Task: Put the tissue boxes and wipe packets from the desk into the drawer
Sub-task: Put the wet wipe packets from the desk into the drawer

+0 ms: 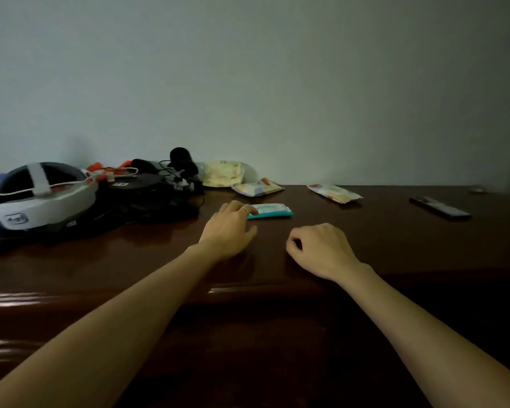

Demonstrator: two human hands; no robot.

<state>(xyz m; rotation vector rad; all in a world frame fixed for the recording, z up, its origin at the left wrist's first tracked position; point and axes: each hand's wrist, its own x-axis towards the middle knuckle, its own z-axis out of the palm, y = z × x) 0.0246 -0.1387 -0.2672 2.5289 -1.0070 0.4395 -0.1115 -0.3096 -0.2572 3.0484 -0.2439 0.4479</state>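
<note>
Your left hand (228,228) fingers touch the teal wipe packet (270,210), not gripping yet; right hand (318,248) loosely curled, empty. Next, likely close and lift.

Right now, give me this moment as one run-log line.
left hand: fingers on teal wipe packet | right hand: loosely curled, holds nothing | two more wipe packets on desk | drawer: unseen

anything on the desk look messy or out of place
Nothing looks spilled or damaged. The wipe packets lie scattered at different angles: a teal packet by the left hand, two pale packets farther back. Tangled cables crowd the headset at left.
</note>
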